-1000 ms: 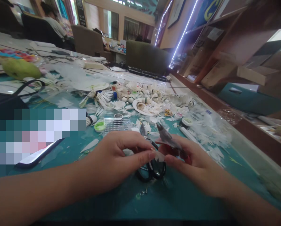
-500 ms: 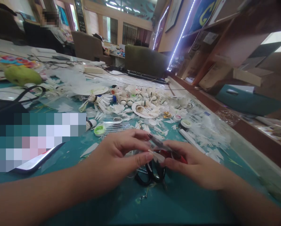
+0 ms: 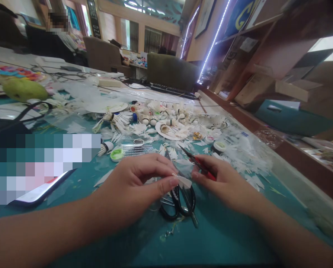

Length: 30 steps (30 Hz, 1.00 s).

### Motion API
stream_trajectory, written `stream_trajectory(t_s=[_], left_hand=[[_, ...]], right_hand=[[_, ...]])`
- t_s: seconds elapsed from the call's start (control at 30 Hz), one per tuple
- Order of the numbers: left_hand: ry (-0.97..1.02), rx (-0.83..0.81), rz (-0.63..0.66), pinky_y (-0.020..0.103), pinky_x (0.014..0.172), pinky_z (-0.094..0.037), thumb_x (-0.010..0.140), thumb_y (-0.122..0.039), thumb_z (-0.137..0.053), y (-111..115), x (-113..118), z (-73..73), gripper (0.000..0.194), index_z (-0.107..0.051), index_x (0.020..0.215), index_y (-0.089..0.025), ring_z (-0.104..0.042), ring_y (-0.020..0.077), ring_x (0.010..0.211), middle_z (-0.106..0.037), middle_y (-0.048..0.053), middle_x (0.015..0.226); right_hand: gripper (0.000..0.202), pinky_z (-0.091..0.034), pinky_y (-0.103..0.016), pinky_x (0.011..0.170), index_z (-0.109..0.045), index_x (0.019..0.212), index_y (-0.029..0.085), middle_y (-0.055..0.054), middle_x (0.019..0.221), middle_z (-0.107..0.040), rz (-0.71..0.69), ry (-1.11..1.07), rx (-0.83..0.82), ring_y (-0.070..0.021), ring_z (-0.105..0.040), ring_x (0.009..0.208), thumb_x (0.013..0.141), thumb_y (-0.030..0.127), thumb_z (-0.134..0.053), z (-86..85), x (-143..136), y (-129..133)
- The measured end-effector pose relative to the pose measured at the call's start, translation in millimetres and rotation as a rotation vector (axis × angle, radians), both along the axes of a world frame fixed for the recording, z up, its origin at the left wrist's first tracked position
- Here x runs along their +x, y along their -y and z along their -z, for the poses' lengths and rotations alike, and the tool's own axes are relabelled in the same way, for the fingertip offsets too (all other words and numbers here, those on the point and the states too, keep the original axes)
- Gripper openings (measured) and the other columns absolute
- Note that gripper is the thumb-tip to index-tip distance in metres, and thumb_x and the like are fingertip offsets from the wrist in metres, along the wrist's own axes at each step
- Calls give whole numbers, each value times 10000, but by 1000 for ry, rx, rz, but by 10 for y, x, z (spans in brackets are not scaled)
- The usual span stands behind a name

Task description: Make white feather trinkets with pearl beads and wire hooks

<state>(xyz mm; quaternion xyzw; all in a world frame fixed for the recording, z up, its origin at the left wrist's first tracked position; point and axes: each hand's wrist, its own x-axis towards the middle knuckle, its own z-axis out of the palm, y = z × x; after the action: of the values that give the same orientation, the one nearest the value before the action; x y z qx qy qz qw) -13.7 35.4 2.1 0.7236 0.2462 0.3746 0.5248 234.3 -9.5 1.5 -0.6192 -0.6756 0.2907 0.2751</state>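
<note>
Between the thumb and fingertips of my left hand point(image 3: 144, 182) is a small white feather piece point(image 3: 184, 182). My right hand point(image 3: 224, 182) is closed round red-handled pliers point(image 3: 208, 172), whose dark pointed tips aim up and left, apart from the feather piece. Black-handled scissors point(image 3: 192, 203) lie on the green mat point(image 3: 211, 238) below and between my hands, partly covered by the feather piece. A sheet of small beads point(image 3: 138, 150) and a tub of green stuff point(image 3: 116, 154) lie just beyond my left hand.
Shuttlecocks point(image 3: 118, 119), a white plate point(image 3: 173, 129) and feather scraps spread across the back. A phone point(image 3: 40, 190) lies left, near a green fruit point(image 3: 23, 89). A black-lidded jar point(image 3: 218, 147) stands beyond my right hand. A person point(image 3: 67, 41) sits far back left.
My right hand has drawn slightly right and away from the feather piece, and the pliers have swung so their tips point further up. My left hand still holds the piece.
</note>
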Motion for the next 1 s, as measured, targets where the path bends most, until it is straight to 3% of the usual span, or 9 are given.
stream_trajectory(t_s=[0.2, 0.3, 0.4, 0.57, 0.7, 0.83, 1.0], left_hand=[[-105, -47, -5, 316, 862, -584, 884, -265, -752, -28, 28, 20, 115, -832, 814, -220, -739, 217, 916, -800, 62, 949], [-235, -163, -18, 392, 936, -593, 834, -341, -776, -42, 45, 36, 143, -822, 756, -230, -727, 302, 1113, -793, 102, 1154], [-297, -218, -39, 494, 1040, -547, 806, -401, -778, -44, 51, 32, 182, -806, 716, -245, -609, 379, 1340, -709, 111, 1387], [-289, -145, -75, 620, 1177, -373, 829, -453, -760, -43, 14, 22, 195, -810, 759, -278, -482, 394, 1460, -625, 71, 1510], [-221, -56, -144, 612, 1203, -328, 849, -424, -751, -47, -17, -7, 157, -816, 830, -283, -503, 371, 1444, -604, 66, 1530], [-170, 61, -231, 588, 1254, -250, 867, -436, -758, -34, -24, -38, 170, -816, 854, -276, -435, 352, 1503, -591, 60, 1549], [-105, 200, -326, 502, 1222, -376, 870, -367, -765, -18, -14, -35, 110, -810, 848, -269, -484, 316, 1484, -608, 50, 1536]], right_hand=[[466, -512, -542, 994, -605, 1304, 193, -124, 1225, -719, 127, 41, 22, -350, -673, 1130, 907, 417, -702, 2, 35, -59], [442, -546, -493, 978, -612, 1285, 199, -115, 1218, -728, 61, -68, -16, -326, -697, 1123, 917, 428, -702, 24, 18, -59], [405, -559, -469, 966, -630, 1255, 207, -97, 1177, -738, 7, -104, -24, -306, -717, 1083, 922, 426, -706, 43, -7, -55], [492, -524, -525, 1027, -598, 1310, 201, -120, 1236, -718, 72, -108, -31, -328, -691, 1146, 895, 431, -728, 43, -17, -61], [509, -525, -521, 1023, -579, 1320, 198, -135, 1250, -700, 105, -163, 17, -325, -671, 1168, 900, 449, -717, 96, 21, -77], [572, -536, -490, 951, -549, 1369, 202, -135, 1230, -678, 155, -169, 134, -305, -655, 1102, 917, 519, -695, 179, 64, -82], [496, -533, -364, 708, -526, 1380, 236, -84, 1087, -674, 147, -66, 401, -209, -607, 813, 949, 443, -658, 186, 60, -49]])
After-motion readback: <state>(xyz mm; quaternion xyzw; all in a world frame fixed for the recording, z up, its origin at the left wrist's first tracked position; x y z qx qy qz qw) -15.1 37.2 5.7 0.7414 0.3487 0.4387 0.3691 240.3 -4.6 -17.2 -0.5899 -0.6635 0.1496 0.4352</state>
